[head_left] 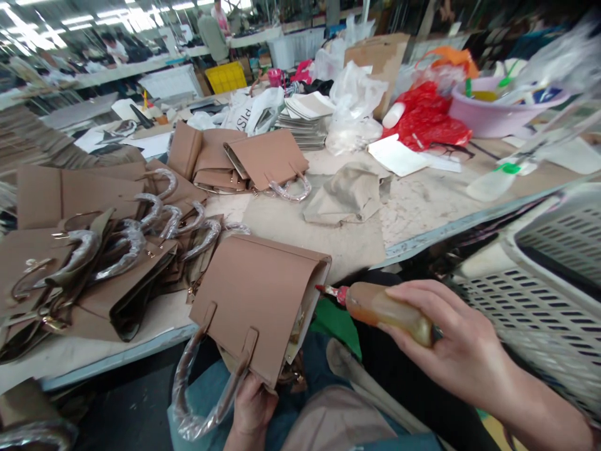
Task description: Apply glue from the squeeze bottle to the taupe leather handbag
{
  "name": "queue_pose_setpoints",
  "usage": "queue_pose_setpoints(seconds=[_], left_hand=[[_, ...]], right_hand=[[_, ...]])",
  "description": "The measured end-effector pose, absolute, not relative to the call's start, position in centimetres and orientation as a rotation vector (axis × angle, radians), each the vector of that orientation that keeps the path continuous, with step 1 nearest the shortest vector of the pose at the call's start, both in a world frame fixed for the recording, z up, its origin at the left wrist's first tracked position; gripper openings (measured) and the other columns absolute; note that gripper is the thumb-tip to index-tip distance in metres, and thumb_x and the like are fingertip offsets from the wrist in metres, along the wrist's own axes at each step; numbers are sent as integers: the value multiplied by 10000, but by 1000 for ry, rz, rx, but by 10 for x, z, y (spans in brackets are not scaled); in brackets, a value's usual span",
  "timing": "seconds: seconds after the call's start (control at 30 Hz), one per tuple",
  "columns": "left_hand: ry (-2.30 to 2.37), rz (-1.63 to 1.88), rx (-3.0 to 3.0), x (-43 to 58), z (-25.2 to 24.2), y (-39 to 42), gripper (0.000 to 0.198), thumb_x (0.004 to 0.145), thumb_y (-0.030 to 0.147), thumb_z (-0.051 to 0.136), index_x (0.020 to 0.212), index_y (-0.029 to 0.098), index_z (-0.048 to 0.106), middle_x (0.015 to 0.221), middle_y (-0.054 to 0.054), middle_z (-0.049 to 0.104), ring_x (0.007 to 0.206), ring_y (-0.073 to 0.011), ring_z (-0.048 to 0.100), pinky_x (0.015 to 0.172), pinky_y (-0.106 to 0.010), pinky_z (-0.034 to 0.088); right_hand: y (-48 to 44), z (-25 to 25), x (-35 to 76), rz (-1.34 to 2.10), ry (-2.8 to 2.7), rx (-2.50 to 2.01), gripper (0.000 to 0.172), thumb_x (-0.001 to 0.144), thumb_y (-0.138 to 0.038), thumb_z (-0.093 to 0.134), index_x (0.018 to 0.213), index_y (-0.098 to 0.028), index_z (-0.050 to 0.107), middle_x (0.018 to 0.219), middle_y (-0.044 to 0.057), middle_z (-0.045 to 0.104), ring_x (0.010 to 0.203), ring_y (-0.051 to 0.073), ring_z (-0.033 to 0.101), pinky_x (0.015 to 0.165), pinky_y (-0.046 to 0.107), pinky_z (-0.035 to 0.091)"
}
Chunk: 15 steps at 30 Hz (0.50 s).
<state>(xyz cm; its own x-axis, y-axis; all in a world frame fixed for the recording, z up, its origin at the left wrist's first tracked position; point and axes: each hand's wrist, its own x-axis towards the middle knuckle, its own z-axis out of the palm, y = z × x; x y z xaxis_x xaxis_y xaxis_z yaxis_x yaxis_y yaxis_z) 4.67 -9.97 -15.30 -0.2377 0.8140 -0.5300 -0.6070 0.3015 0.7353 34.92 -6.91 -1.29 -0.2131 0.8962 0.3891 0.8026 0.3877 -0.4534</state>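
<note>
A tan handbag (258, 294) lies half over the table's front edge, its plastic-wrapped handle (188, 401) hanging down toward my lap. My left hand (251, 410) grips the bag's lower edge from underneath, fingers closed on it. My right hand (451, 344) is wrapped round a squeeze bottle of amber glue (380, 308). The bottle's red nozzle (328, 290) touches the open side of the bag.
A heap of matching tan bags (94, 250) with wrapped handles fills the table's left. More bags (244, 160) lie behind. A crumpled beige cloth (347, 194), plastic bags, a red bag (425, 116) and a pink basin (498, 113) sit further back. A white slotted crate (554, 288) stands at right.
</note>
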Motion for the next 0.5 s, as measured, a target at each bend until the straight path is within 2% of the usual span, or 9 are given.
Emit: queue_pose_setpoints(seconds=[0.2, 0.3, 0.4, 0.5], left_hand=[[1256, 1329, 262, 43, -161, -103, 659, 461, 484, 859, 1080, 316, 710, 872, -46, 758, 954, -374, 697, 742, -436, 636], [1273, 1289, 270, 39, -166, -106, 737, 462, 533, 850, 1150, 326, 683, 858, -49, 759, 983, -384, 688, 764, -453, 634], [1312, 1271, 219, 37, -167, -107, 763, 447, 553, 847, 1157, 324, 682, 828, -49, 759, 908, -374, 707, 753, -465, 633], [1308, 1257, 184, 33, -167, -108, 697, 399, 514, 868, 1052, 319, 723, 779, -44, 755, 784, -353, 721, 696, -440, 640]], right_hand=[[-80, -9, 341, 355, -2030, -1425, 318, 897, -213, 609, 1203, -207, 525, 1131, 87, 567, 974, 183, 627, 773, 252, 563], [-87, -8, 338, 470, -2060, -1382, 351, 892, -194, 599, 1230, -223, 509, 1144, 85, 566, 984, 173, 624, 779, 242, 563], [-78, -15, 344, 392, -2031, -1424, 348, 890, -197, 607, 1224, -223, 513, 1141, 87, 574, 971, 180, 624, 782, 266, 563], [-58, -24, 355, 265, -1977, -1496, 322, 887, -220, 622, 1195, -218, 526, 1112, 80, 584, 948, 192, 622, 805, 312, 557]])
